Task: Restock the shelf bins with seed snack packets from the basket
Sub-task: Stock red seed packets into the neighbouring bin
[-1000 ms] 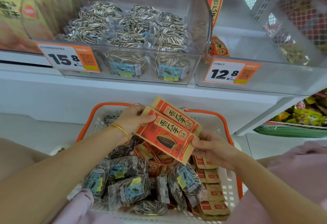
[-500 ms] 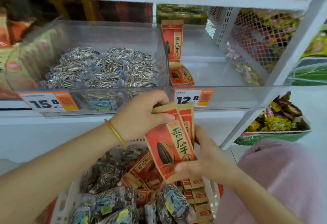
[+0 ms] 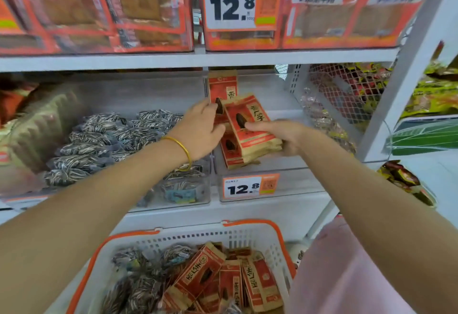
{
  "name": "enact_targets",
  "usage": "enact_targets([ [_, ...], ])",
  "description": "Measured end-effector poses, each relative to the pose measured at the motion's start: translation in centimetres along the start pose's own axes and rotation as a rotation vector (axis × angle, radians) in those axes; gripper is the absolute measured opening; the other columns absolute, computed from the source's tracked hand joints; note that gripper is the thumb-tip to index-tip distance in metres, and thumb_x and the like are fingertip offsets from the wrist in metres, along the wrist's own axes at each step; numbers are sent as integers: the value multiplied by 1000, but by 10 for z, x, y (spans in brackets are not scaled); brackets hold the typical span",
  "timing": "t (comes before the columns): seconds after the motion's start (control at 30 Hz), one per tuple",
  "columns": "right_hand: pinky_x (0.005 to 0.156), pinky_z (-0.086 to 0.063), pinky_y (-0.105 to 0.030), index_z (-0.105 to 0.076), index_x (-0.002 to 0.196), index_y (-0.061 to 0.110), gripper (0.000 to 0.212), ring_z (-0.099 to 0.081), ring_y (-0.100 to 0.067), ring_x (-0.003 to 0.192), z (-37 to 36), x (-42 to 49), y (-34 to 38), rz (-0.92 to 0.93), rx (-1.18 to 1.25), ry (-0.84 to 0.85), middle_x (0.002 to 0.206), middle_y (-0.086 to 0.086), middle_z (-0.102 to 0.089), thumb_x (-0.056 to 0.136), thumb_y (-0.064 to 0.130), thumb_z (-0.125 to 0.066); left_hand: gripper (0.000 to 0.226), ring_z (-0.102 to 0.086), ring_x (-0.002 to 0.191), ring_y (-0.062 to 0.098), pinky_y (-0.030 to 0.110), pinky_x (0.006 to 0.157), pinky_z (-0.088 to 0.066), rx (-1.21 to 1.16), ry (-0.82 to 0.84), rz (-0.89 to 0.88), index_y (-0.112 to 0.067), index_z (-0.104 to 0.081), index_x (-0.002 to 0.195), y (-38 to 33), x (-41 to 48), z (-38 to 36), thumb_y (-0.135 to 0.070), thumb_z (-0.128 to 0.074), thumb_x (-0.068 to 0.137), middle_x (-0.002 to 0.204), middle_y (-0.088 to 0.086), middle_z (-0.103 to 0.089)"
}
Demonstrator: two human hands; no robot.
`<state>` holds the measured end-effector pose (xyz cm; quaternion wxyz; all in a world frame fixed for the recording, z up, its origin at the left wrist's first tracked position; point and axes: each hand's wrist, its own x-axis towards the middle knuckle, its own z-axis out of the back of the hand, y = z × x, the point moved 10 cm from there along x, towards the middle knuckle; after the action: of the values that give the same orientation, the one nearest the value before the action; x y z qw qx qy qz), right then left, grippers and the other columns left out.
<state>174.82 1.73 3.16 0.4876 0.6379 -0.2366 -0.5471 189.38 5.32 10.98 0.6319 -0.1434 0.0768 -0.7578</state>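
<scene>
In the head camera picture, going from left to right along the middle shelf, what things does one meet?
Tan ridged packs → clear packets of striped seeds → left hand → red seed packets held by the right hand → white mesh divider → white shelf post.

Basket (image 3: 193, 238) below shelf; packet bin (image 3: 292, 185) right of seed bin (image 3: 188, 189).

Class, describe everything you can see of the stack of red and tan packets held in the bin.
The stack of packets is red and tan paper-like pouches, each printed with a dark seed and large characters. It tilts backward inside the clear bin priced 12.8, just in front of an upright matching packet. The right hand grips its right side; the left hand touches its left edge.
</scene>
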Motion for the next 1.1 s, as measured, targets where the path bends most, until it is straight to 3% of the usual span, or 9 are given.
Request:
enact_targets([
  [0.13,62,-52,-26,-62,96,12,42,-67,-16,74,-8,47,-19,-82,-214,-48,84,-4,-71,73,43,-77,65,-3,145,21,33,115,-11,134,44,4,-11,-8,150,0,1,-10,-35,-37,97,158,7,1],
  [0.23,80,-49,-30,-61,112,11,67,-64,-22,98,-6,61,-11,-39,-505,-112,104,-6,-67,66,59,-74,66,-1,145,18,30,115,-8,117,36,-10,-10,-6,150,2,2,-11,-33,-38,97,158,7,2],
  [0.33,91,-50,-38,-62,112,12,56,-66,-24,98,-18,63,-15,-87,-476,-9,104,-8,-71,71,48,-77,65,-1,145,19,27,115,-4,91,13,-34,-9,-7,150,0,2,-11,-31,-38,97,158,8,1],
  [0.5,64,-49,-30,-60,115,16,58,-66,-17,94,-24,65,-23,-97,-338,68,104,-3,-71,64,22,-86,64,1,145,18,26,115,-1,26,11,-46,-11,-7,150,0,1,-12,-28,-38,97,158,8,1],
  [0.63,77,-55,-35,-64,109,11,54,-67,-22,97,-27,68,1,137,-223,35,102,-6,-71,59,2,-85,67,1,145,18,24,114,0,-16,3,-39,-8,-5,149,2,3,-13,-27,-40,96,157,10,1],
  [0.73,87,-55,-43,-57,112,7,85,-64,-25,100,-12,70,35,406,-211,-216,110,-13,-63,34,19,-90,71,0,145,18,25,115,-1,-53,-8,-41,-7,-2,149,3,3,-14,-24,-44,94,157,11,-1],
  [0.83,95,-48,-44,-41,127,9,96,-51,-24,113,-4,79,47,508,-202,-381,122,-11,-46,44,13,-88,72,-1,145,19,26,117,-2,-66,-11,-44,-7,-2,149,5,3,-15,-23,-45,93,157,13,-3],
  [1.03,107,-36,-44,-16,147,30,118,-47,-23,125,-12,110,21,261,-485,-407,133,-1,-51,54,31,-88,70,1,145,19,26,116,-1,-39,-9,-47,-8,-3,149,3,2,-14,-25,-43,94,157,12,-1],
  [1.1,109,-35,-45,-12,149,29,124,-45,-24,127,-14,112,15,213,-381,-353,134,0,-51,53,25,-90,70,1,145,18,27,117,-1,-36,-9,-47,-8,-3,149,3,2,-13,-26,-43,94,157,11,-1],
])
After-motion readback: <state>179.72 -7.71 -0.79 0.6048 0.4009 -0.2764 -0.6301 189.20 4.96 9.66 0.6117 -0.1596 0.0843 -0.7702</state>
